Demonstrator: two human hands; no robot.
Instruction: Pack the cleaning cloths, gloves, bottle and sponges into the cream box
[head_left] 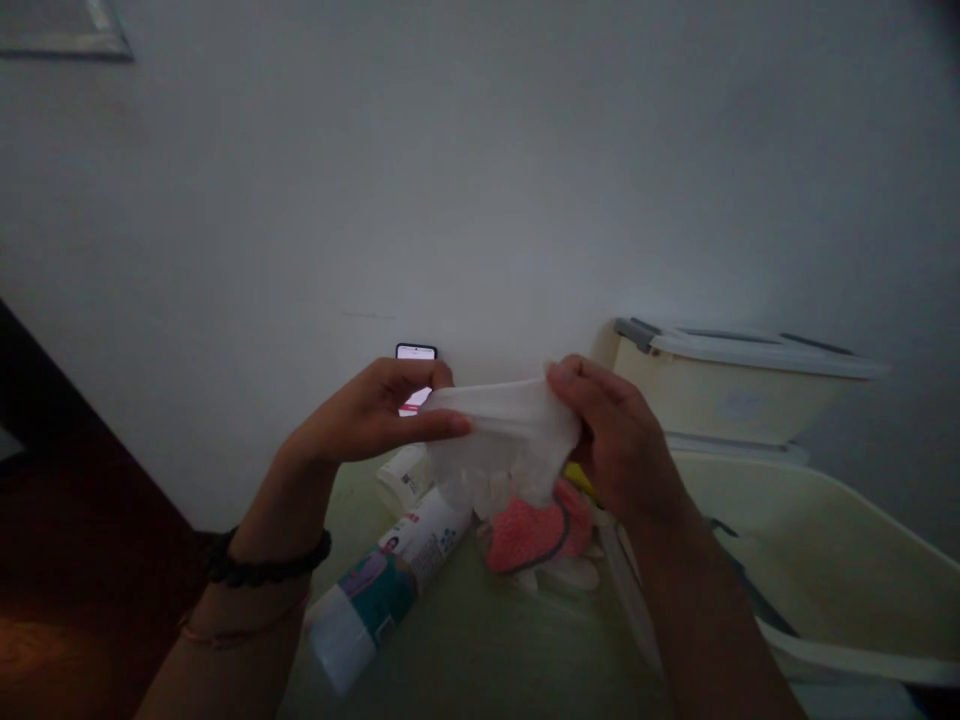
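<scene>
A thin, whitish see-through disposable glove (502, 425) is stretched between my two hands, its finger ends hanging down. My left hand (397, 405) pinches the cuff between thumb and fingers on the left. On the opposite side, my right hand (611, 425) grips the cuff edge, with some fingertips hidden behind the glove. Below it lie a pink cloth with a grey edge (529, 535) and pale glove-like pieces (574, 573). A printed white and teal roll (397, 580) rests slanted under my left hand.
Behind my left hand a lit phone (416, 352) leans against the wall. A white container with a label (405, 480) lies by the roll on the greenish table (465, 660). To the right are a cream open tub (847, 560) and a lidded storage box (727, 395).
</scene>
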